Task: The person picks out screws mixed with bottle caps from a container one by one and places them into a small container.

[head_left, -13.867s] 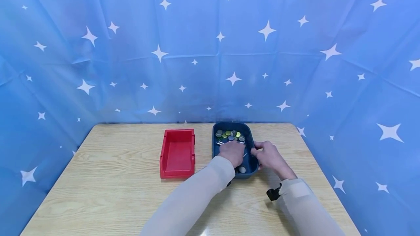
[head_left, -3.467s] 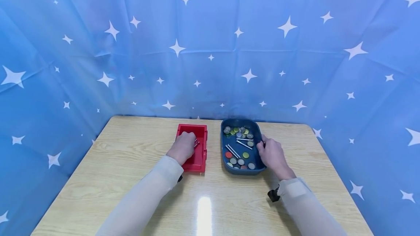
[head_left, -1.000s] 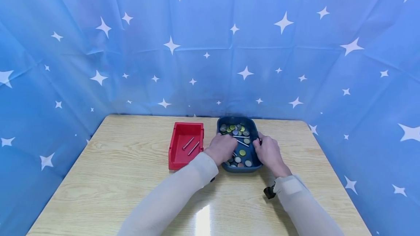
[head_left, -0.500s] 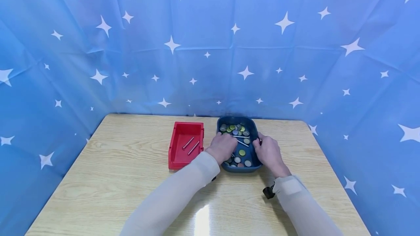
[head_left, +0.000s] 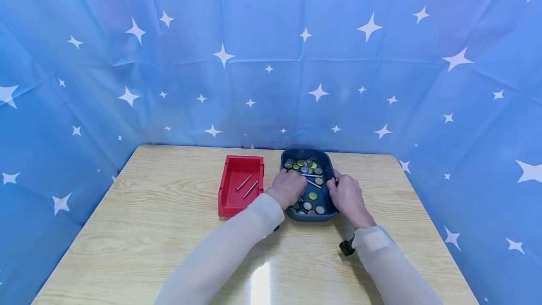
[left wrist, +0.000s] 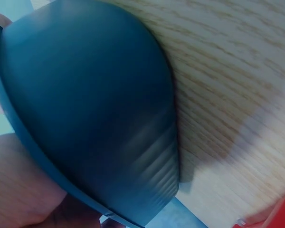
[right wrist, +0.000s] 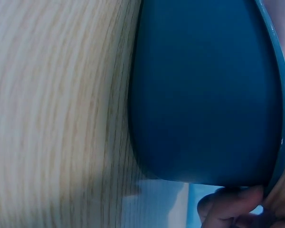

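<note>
On the far left, a blue curtain (head_left: 97, 74) with white stars comes down behind a wooden table (head_left: 127, 229). Next comes the left sleeve (head_left: 224, 253), which reaches in from the front and is a pale color. Just past it is a red box (head_left: 237, 212) on the table. Two metal nails lie on the floor of the box, the left nail (head_left: 243, 182) near the right nail (head_left: 250, 189), both leaning the same way. Then there is the left hand (head_left: 288, 187), down inside the left part of a blue tub (head_left: 311, 218). Its fingertips are hidden, so I cannot tell if they are apart, together or pinching something. Round caps lie in the tub, many at the back and more at the front, with one yellow cap (head_left: 313, 196) near the middle. Just right of the left hand, a long nail (head_left: 311, 175) lies sideways, and a slanted nail (head_left: 314, 184) lies just in front of it. At the tub's right side, the right hand (head_left: 347, 194) has its fingers clamped on the edge. A small black gadget (head_left: 347, 247) sits at the right wrist, beside the right sleeve (head_left: 391, 262).
</note>
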Available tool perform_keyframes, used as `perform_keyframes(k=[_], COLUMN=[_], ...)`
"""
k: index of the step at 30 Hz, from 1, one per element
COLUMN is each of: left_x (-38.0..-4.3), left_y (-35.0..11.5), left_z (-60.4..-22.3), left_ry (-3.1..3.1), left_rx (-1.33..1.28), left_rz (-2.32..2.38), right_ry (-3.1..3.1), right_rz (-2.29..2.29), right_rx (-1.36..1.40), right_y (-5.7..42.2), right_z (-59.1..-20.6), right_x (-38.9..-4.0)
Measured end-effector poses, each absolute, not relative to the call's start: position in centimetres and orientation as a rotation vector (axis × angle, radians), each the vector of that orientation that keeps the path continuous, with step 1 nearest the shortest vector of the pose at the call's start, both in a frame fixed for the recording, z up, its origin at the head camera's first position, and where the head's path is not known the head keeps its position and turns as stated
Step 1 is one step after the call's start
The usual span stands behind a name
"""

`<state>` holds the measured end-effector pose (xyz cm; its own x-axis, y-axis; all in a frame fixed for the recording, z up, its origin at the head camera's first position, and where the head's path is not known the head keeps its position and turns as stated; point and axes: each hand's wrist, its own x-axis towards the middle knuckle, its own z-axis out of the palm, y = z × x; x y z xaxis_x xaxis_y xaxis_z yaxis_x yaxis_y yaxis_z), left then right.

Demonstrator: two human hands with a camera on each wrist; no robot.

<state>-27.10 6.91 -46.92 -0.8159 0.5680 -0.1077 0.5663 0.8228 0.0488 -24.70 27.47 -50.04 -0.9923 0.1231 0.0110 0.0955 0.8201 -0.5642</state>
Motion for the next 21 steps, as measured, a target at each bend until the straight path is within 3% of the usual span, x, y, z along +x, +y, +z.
perform_keyframes(k=[21], left_x=[-27.38], left_y=[7.02], left_z=[-47.54], left_ry=[2.838], left_rx=[0.975], left_rz=[0.176], right_ry=[-2.952], right_rz=[0.888], right_rx=[-0.175], right_y=[27.53], right_z=[-49.92], right_x=[-24.59])
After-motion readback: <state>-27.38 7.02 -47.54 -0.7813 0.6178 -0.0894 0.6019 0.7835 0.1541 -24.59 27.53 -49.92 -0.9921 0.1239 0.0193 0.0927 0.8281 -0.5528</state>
